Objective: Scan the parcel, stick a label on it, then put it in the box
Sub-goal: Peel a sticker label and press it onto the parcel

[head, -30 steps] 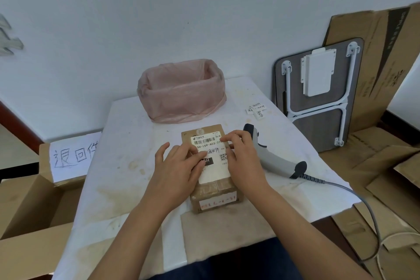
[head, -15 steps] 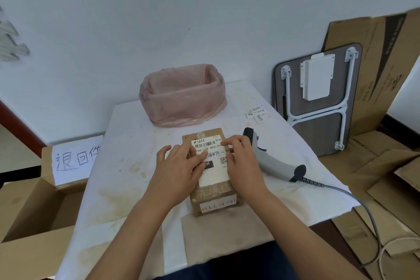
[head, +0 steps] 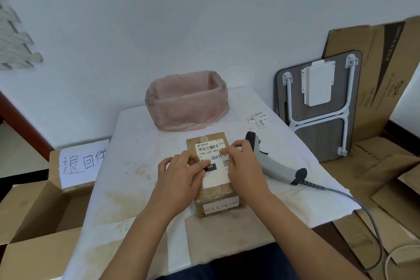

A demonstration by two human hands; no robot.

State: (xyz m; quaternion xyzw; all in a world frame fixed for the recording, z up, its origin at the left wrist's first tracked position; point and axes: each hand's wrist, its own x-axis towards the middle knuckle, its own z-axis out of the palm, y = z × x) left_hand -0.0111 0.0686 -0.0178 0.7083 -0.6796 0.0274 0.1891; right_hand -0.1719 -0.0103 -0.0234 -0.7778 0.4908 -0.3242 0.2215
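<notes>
Parcel [head: 213, 179] first: we see a small brown cardboard one lying flat near the middle of the table [head: 127, 166], a little toward the near edge, with a white shipping label [head: 212, 154] covering most of its top face and a second pale strip with red marks on its near side

Going from left to right, we find an open cardboard box [head: 38, 211] standing on the floor beside the table's left edge, with a white sheet of handwritten characters [head: 83, 162] fixed to its far flap. The table is covered in a stained white cloth. Toward its far edge sits a bin lined with a pink plastic bag [head: 187, 102], just beyond the parcel

Our left hand [head: 179, 177] lies palm down on the left part of the parcel, fingers loosely spread and pressing on the label. Our right hand [head: 244, 166] lies on the right part, its fingertips pressing a small handwritten label [head: 217, 156] flat onto the shipping label. Neither hand pinches anything; both press down

Just right of the right hand, a grey barcode scanner [head: 272, 161] lies on the cloth, its dark cable [head: 354, 202] running off the right edge toward the floor. A few small white labels [head: 259, 119] lie near the far right corner. Beyond the right edge, a folded table [head: 318, 107] leans against the wall, with flattened cardboard [head: 381, 70] behind and below it
</notes>
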